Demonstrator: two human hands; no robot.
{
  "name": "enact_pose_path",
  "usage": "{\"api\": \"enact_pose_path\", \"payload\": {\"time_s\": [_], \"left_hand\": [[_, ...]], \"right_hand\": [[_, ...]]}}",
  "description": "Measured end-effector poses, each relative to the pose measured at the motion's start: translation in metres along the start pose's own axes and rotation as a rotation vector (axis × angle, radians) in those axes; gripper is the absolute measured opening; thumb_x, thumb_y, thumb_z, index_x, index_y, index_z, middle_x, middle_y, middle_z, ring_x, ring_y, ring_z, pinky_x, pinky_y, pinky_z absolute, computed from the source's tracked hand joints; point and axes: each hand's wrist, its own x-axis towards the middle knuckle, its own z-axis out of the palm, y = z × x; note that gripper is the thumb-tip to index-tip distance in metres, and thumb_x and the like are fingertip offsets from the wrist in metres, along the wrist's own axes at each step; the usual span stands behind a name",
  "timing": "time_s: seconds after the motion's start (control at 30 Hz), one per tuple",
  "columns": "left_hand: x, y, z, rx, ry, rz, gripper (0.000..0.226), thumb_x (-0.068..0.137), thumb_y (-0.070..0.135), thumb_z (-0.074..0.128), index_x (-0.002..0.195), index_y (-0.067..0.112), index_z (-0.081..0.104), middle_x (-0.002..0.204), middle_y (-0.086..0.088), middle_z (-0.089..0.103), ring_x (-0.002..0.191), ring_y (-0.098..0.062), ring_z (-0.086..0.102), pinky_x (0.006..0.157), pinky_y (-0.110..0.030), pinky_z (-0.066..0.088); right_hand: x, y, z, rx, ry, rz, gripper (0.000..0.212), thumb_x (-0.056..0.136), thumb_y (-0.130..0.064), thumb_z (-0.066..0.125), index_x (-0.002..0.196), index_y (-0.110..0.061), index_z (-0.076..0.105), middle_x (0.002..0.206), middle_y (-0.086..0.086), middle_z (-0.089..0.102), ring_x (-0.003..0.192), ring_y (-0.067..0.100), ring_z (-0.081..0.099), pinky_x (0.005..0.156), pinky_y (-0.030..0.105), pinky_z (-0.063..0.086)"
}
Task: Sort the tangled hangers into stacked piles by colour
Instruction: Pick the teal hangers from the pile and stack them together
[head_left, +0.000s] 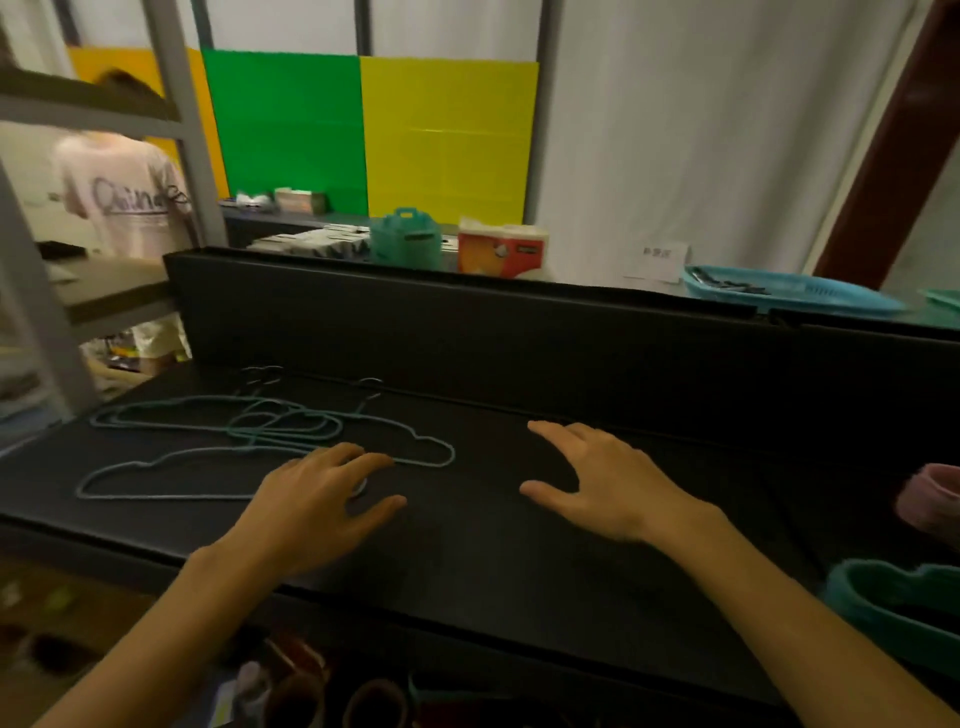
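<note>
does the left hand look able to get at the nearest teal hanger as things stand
Probably yes. The left hand is open, fingers spread right over the near end of the nearest teal hanger, which lies flat on the black table with nothing covering it.

Both forearms reach forward, left hand (317, 499) and right hand (605, 483) palm-down, spread.

A matte black tabletop (493, 561) with a raised black back wall (467, 332) is shown. On its left part, several thin teal wire hangers (270, 426) are laid flat and overlapped, hooks toward the wall. At the right edge, a pink object (935, 499) and a teal object (898, 603) are partly seen; their kind cannot be told.
</note>
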Motion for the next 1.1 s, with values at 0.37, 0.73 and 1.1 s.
{"api": "enact_pose_path", "payload": {"time_s": [0.37, 0.73, 1.1], "left_hand": [[-0.031, -0.204, 0.014, -0.044, -0.143, -0.120, 0.103, 0.053, 0.097, 0.008, 0.141, 0.046, 0.026, 0.148, 0.007, 0.028, 0.131, -0.016, 0.036, 0.105, -0.036, 0.035], [-0.018, -0.247, 0.015, -0.176, -0.190, 0.014, 0.106, 0.049, 0.099, 0.018, 0.140, 0.045, 0.028, 0.145, 0.011, 0.036, 0.130, -0.010, 0.038, 0.106, -0.027, 0.036], [0.008, -0.221, 0.008, -0.131, 0.146, 0.314, 0.073, 0.077, 0.081, 0.033, 0.117, 0.026, 0.060, 0.114, 0.000, 0.064, 0.097, -0.014, 0.065, 0.079, -0.021, 0.044]], "right_hand": [[0.130, -0.121, 0.066, 0.053, -0.116, 0.015, 0.079, 0.085, -0.062, 0.056, 0.150, -0.038, 0.017, 0.152, 0.001, 0.029, 0.136, 0.023, 0.034, 0.105, 0.043, 0.037], [0.166, -0.135, 0.083, 0.267, -0.086, 0.102, 0.079, 0.075, -0.054, 0.073, 0.142, -0.038, 0.034, 0.143, 0.000, 0.044, 0.128, 0.017, 0.045, 0.105, 0.038, 0.043], [0.113, -0.107, 0.051, 0.192, 0.171, 0.119, 0.077, 0.074, -0.042, 0.078, 0.137, -0.038, 0.035, 0.136, -0.005, 0.046, 0.120, 0.012, 0.049, 0.099, 0.038, 0.049]]}}
